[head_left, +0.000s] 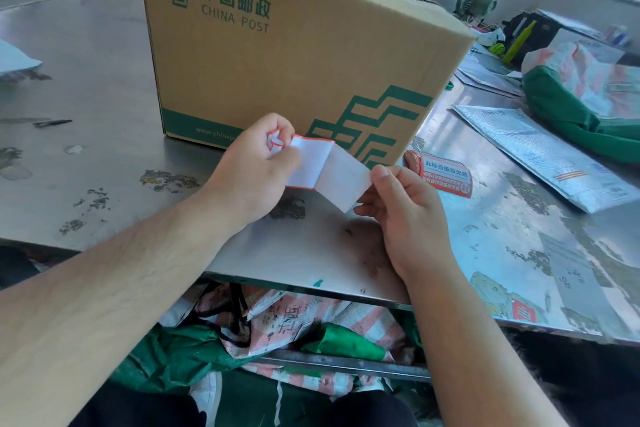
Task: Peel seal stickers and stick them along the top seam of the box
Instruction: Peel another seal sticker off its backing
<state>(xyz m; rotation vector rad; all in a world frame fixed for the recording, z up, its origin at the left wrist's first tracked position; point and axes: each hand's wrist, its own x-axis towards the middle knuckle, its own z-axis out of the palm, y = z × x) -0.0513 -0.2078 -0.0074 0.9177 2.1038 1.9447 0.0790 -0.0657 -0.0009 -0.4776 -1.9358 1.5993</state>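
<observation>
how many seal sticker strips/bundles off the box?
2. One sticker strip held between the left hand and right hand, in front of the box; one sticker bundle on the table by the box's near corner. Others may be hidden behind the box.

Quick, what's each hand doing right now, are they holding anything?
Left hand: pinching the red-edged end of the sticker strip.
Right hand: pinching the strip's other, white end.

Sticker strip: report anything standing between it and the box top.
Nothing visible does. The left hand and right hand pinch the white red-edged paper sticker strip in front of the brown cardboard box; only open air lies between it and the box top.
</observation>
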